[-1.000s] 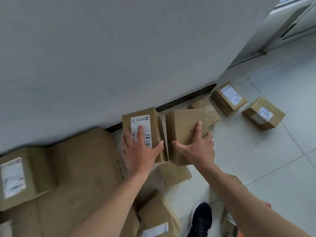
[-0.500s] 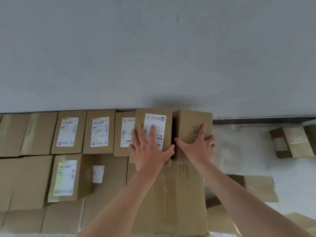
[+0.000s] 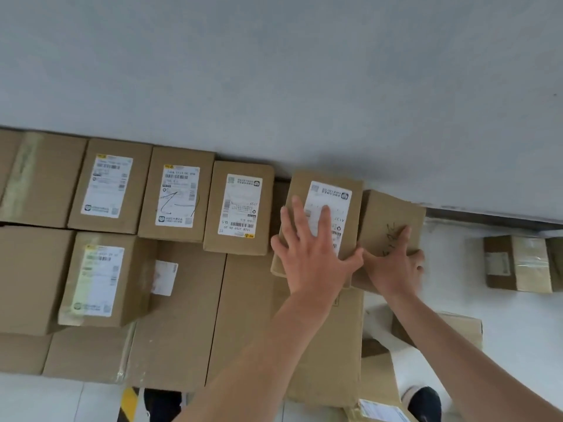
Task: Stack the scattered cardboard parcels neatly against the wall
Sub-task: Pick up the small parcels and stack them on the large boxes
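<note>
My left hand grips a labelled cardboard parcel, fingers spread over its white label. My right hand holds a plain parcel with black handwriting, pressed against the first one's right side. Both parcels hang near the grey wall, just right of a row of labelled parcels lined up along the wall on top of large flat boxes. A small gap separates the labelled parcel from the row's last box.
Another labelled parcel sits on the big boxes at the left. A taped parcel lies on the tiled floor by the wall at the right. More boxes lie near my shoe below.
I lifted both parcels off the floor and carried them leftward to the wall row. They now sit closer to the row's right end than half a second ago.
</note>
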Motion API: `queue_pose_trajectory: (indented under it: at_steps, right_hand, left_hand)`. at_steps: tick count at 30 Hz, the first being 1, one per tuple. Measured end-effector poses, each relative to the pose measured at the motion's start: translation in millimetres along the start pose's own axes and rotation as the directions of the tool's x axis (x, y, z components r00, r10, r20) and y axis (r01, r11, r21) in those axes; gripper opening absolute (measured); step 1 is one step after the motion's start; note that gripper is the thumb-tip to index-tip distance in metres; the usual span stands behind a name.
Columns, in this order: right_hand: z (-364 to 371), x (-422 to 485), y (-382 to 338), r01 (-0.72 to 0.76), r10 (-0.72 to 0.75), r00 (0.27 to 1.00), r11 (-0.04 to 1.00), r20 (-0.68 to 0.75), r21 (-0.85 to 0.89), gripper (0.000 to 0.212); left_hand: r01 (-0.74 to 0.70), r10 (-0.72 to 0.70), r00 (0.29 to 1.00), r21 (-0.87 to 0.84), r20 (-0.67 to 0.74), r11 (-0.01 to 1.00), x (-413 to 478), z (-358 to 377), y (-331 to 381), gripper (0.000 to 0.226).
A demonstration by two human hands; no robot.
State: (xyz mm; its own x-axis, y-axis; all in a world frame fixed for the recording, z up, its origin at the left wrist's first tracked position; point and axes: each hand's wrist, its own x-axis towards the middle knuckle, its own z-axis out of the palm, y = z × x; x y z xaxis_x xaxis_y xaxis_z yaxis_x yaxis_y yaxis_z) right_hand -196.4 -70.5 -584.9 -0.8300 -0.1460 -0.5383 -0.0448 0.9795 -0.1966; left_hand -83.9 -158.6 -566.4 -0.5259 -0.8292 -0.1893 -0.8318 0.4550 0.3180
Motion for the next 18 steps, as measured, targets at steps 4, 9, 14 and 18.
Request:
queue_pose_trajectory:
  at_steps: [4,9,14,18]
  right_hand:
    - [10,3,-14,0.06,-0.059,0.998,0.996,0.014,-0.064,0.12]
    - [25,39,-44,0.105,-0.106,0.994,0.988,0.002,-0.11,0.113]
    - [38,44,-26,0.279,-0.283,0.958,0.957,-0.051,-0.079,0.083]
    - [40,44,-10,0.385,-0.385,0.923,0.923,-0.018,-0.013,0.083]
  left_hand:
    - [0.081,-0.082,0.994,0.011,0.079,0.997,23,8,-17,0.093]
    - [0.051,-0.054,0.996,0.045,0.077,0.998,63,34,-23,0.073]
    - [0.016,-0.027,0.996,0.126,0.085,0.992,68,66,-37,0.074]
    - [-0.029,0.019,0.995,0.111,0.096,0.993,69,66,-41,0.076]
